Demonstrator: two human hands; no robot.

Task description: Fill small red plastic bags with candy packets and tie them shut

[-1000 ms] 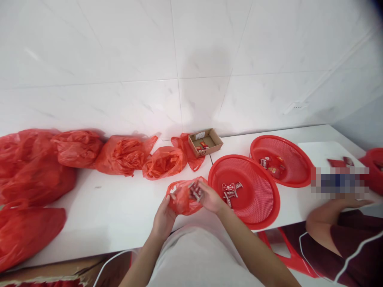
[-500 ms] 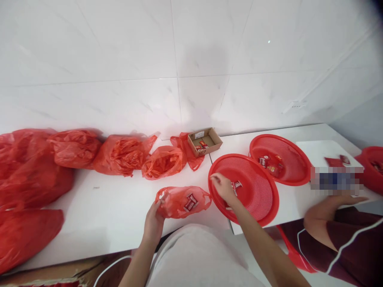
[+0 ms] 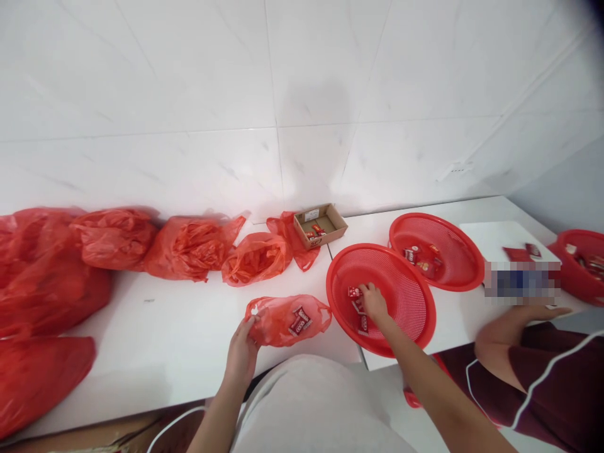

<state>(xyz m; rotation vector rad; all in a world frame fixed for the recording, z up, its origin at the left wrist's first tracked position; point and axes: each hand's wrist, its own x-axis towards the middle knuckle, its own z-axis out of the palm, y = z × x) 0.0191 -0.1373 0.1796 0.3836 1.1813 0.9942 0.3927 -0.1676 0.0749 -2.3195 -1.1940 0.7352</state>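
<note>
My left hand (image 3: pixel 243 343) grips the left edge of a thin red plastic bag (image 3: pixel 276 333), which lies open on the table. Inside the bag are small dark-red snack packets (image 3: pixel 299 321). Within the near red plastic basket (image 3: pixel 415 333), my right hand (image 3: pixel 375 304) has its fingers closed at the edge of a small red-and-white snack packet (image 3: pixel 354 292). A few more packets (image 3: pixel 363 323) lie on the basket floor beneath and beside that hand, partly covered by it.
Several filled red bags (image 3: pixel 182 248) line the wall on the left. Behind stands a small cardboard box (image 3: pixel 333 236) with packets. A second red basket (image 3: pixel 457 251) overlaps the first. At right, a co-worker's arm (image 3: pixel 504 346) rests beside a white board (image 3: pixel 495 233) and another basket (image 3: pixel 580 286).
My right hand has moved right and slightly down inside the basket, and a packet now shows at its fingertips. My left hand and the bag have stayed nearly still.
</note>
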